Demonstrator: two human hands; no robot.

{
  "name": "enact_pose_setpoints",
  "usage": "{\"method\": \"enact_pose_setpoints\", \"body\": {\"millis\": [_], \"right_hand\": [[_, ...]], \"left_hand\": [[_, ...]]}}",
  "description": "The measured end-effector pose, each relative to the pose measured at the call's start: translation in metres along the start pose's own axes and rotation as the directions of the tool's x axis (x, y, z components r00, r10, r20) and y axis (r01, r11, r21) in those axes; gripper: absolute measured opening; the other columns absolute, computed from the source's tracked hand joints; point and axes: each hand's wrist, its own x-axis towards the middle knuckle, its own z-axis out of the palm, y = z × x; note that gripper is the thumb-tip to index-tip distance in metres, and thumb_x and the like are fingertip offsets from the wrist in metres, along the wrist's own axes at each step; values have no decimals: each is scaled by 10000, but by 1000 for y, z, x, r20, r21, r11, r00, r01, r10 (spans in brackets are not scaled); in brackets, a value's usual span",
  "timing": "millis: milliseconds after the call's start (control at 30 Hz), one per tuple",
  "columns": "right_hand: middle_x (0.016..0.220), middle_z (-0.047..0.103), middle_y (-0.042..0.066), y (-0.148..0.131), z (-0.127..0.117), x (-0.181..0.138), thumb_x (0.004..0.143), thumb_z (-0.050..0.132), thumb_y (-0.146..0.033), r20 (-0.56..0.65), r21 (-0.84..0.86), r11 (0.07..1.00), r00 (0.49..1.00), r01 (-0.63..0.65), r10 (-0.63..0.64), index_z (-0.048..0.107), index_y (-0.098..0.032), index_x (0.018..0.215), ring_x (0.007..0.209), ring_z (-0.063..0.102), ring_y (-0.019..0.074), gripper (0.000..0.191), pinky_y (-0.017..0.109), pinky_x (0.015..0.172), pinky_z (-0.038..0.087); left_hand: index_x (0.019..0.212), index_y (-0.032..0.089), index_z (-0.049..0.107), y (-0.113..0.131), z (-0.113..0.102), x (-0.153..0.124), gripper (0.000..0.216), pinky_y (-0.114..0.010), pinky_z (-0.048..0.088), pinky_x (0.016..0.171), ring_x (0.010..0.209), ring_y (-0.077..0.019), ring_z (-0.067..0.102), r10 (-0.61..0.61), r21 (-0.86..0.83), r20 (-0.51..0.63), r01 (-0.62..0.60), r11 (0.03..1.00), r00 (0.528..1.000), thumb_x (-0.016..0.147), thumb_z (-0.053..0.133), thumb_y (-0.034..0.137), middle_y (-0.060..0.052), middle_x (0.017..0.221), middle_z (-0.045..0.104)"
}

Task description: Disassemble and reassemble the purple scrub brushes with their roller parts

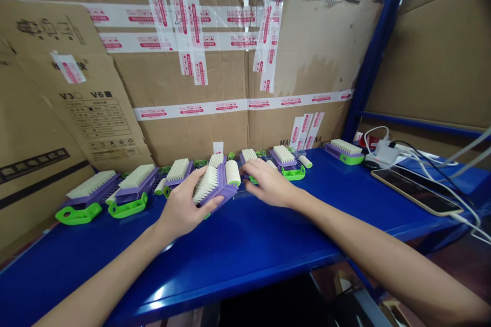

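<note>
My left hand [187, 204] is wrapped round a purple brush [224, 191] with cream bristles, tilted above the blue shelf. At that brush's right end sits a white roller [232, 172] with a green end. My right hand [270, 182] reaches into the row behind, its fingers bent down beside another bristle brush [248, 155]. A bit of green shows under those fingertips; what they pinch, if anything, is hidden. Just right of this hand lies a purple brush [284, 156] with a green handle piece [293, 172] in front.
More brushes [92, 185] line the left back of the blue shelf [238, 245], and one brush [344, 150] lies at the right. A phone [416, 191] and tangled white cables [429, 163] occupy the right end. Taped cardboard [215, 133] walls off the back.
</note>
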Motion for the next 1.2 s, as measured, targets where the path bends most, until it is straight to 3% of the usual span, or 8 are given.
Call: {"method": "enact_pose_setpoints", "body": {"millis": [233, 333, 433, 500, 567, 933, 1100, 1200], "right_hand": [[1034, 690, 65, -12, -9, 0, 1105, 500, -277, -208, 252, 967, 974, -34, 89, 582, -212, 1171, 937, 639, 211, 123, 378, 854, 519], [989, 681, 41, -15, -8, -1, 1120, 522, -388, -186, 353, 935, 977, -33, 105, 572, -217, 1196, 905, 646, 201, 193, 377, 842, 517], [950, 674, 17, -18, -3, -2, 1058, 643, -485, -109, 472, 878, 984, -76, 144, 496, -212, 1358, 878, 656, 206, 432, 380, 830, 528], [991, 688, 29, -22, 1, -3, 993, 732, -520, -62, 507, 853, 982, -125, 180, 421, -209, 1458, 912, 673, 223, 640, 392, 842, 542], [1110, 706, 74, -26, 4, -4, 958, 775, -534, -56, 478, 865, 978, -150, 200, 406, -211, 1485, 998, 685, 251, 720, 422, 893, 547], [1500, 601, 183, -27, 5, -6, 1008, 627, -416, -146, 388, 920, 982, -51, 116, 415, -229, 1519, 1325, 617, 348, 584, 571, 1103, 501], [1506, 609, 172, -24, 2, -7, 1024, 568, -341, -241, 342, 939, 969, 30, 57, 431, -241, 1521, 1349, 611, 339, 525, 563, 1131, 500], [1439, 650, 155, -24, -2, -7, 1056, 505, -303, -300, 339, 940, 952, 46, 62, 477, -237, 1459, 1303, 633, 312, 409, 537, 1111, 512]], "left_hand": [[1415, 182, 580, 2, -1, 0, 621, -440, 642, 936, 1110, -327, 777, -12, -29, 47, 14, 999, 999, 957, 668, 592, -137, 1311, 770], [1401, 176, 593, 4, -1, 1, 618, -430, 642, 920, 1074, -315, 781, -35, -52, 67, 39, 998, 997, 960, 666, 603, -132, 1286, 777], [1403, 167, 593, 6, 0, 2, 642, -440, 634, 934, 1077, -317, 779, -59, -71, 80, 65, 995, 995, 956, 677, 620, -134, 1282, 776], [1403, 171, 596, 7, 1, 2, 652, -441, 625, 951, 1100, -321, 774, -62, -82, 87, 69, 994, 994, 947, 697, 627, -135, 1296, 772], [1402, 178, 600, 10, 2, 1, 643, -430, 619, 962, 1112, -315, 772, -61, -91, 94, 70, 993, 994, 947, 711, 619, -130, 1306, 770], [1476, 267, 520, 19, -1, 1, 684, -431, 619, 1008, 1164, -284, 751, -87, -217, 176, 125, 968, 981, 911, 801, 530, -95, 1411, 710], [1517, 279, 474, 17, 1, -1, 683, -459, 629, 1027, 1220, -293, 723, -11, -343, 171, 70, 937, 985, 941, 798, 454, -132, 1468, 654], [1515, 281, 475, 17, 2, -2, 568, -451, 640, 1000, 1147, -260, 735, 30, -391, 159, 35, 920, 987, 1013, 718, 391, -128, 1410, 667]]}}
